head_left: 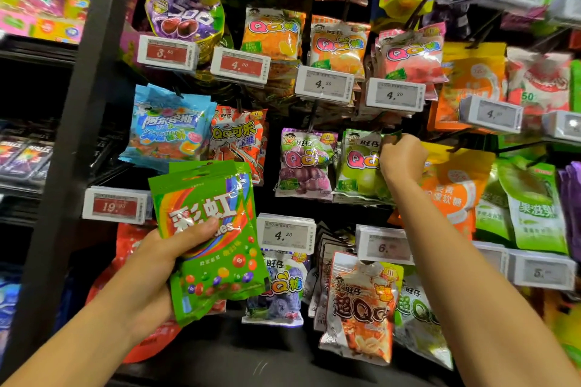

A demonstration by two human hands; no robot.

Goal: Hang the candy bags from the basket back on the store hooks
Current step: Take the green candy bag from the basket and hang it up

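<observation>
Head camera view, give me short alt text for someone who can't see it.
A person's right hand pinches the top of a green apple candy bag on a store hook, while the left hand holds green rainbow-striped candy bags.

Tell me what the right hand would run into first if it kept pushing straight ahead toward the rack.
The right hand already pinches the top of the green apple candy bag. Straight on, it would likely press that bag against the bags behind it on the same hook; depth is unclear.
</observation>
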